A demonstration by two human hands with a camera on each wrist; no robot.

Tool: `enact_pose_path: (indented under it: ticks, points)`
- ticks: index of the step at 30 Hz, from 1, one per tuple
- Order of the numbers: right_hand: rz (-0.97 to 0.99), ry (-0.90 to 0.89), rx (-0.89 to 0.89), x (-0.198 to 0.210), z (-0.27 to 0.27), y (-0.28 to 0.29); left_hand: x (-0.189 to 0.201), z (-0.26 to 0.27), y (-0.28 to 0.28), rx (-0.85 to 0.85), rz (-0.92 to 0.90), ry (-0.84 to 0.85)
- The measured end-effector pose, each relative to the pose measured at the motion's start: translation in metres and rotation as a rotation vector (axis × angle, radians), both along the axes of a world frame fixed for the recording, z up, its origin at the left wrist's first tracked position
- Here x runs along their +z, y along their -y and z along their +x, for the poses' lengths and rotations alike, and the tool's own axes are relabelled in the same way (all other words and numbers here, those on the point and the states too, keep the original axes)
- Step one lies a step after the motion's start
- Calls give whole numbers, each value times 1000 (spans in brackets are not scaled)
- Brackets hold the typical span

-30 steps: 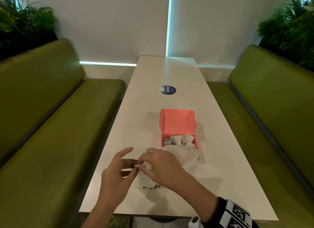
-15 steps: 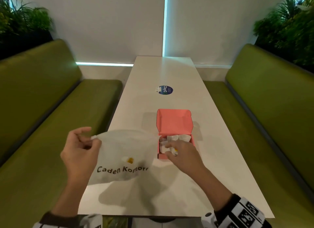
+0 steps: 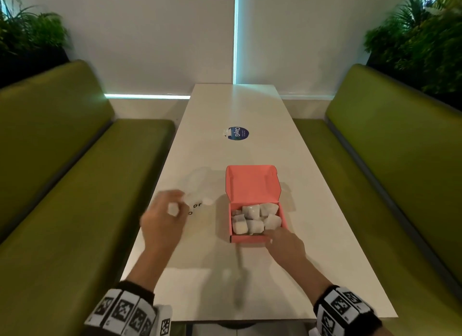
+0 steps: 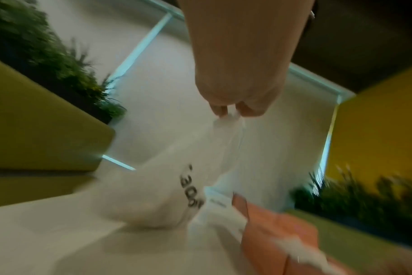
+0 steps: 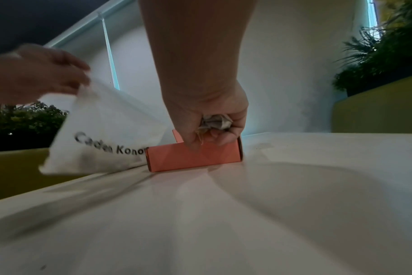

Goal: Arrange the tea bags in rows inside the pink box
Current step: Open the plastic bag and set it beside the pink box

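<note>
Gripping crumpled tea bag [image 5: 215, 122], right hand [image 3: 285, 243] at pink box [image 3: 250, 238] front, orientation unclear

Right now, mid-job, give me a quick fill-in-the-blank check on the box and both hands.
1. The left hand pinches the white ____ printed with black letters.
2. The right hand's fingers curl round a crumpled ____ at the box's near edge.
3. The pink box has its lid ____.
4. The box rests on the white ____.

Missing words: bag; tea bag; open; table
</note>
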State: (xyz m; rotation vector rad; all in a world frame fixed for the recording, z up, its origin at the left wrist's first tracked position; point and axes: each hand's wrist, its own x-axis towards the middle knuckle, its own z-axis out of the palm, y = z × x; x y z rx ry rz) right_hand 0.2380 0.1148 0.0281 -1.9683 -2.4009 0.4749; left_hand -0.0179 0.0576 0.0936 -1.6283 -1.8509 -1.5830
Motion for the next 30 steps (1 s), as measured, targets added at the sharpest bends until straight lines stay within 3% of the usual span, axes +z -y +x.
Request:
enact_pose_path:
  ticks: [2, 5, 10, 12, 16, 19, 23, 25, 27, 30]
  points:
    - [-18, -5, -6, 1, 5, 3, -27, 10, 5, -153, -203, -102]
    - [-65, 4, 28, 2, 14, 10, -67, 16, 12, -356, -497, -89]
    - [-125, -16, 112, 1, 34, 25, -113, 6, 22, -463, -775, -19]
    - [-125, -20, 126, 0, 40, 32, -115, 8, 27, -521, -947, -114]
    - [-137, -30, 132, -2, 42, 43, -115, 5, 30, -458, -954, -443]
    - [-176, -14, 129, -3, 41, 48, -121, 0, 30, -369, -884, -524]
    - [-264, 32, 142, 7, 40, 55, -104, 6, 29, -353, -971, -478]
    - [-233, -25, 117, 19, 38, 56, -90, 6, 25, -350, -944, -351]
    - [-155, -260, 75, 35, 30, 57, -67, 11, 23, -327, -806, -122]
    - [-124, -775, 94, 61, 3, 57, -32, 33, 19, -354, -662, 184]
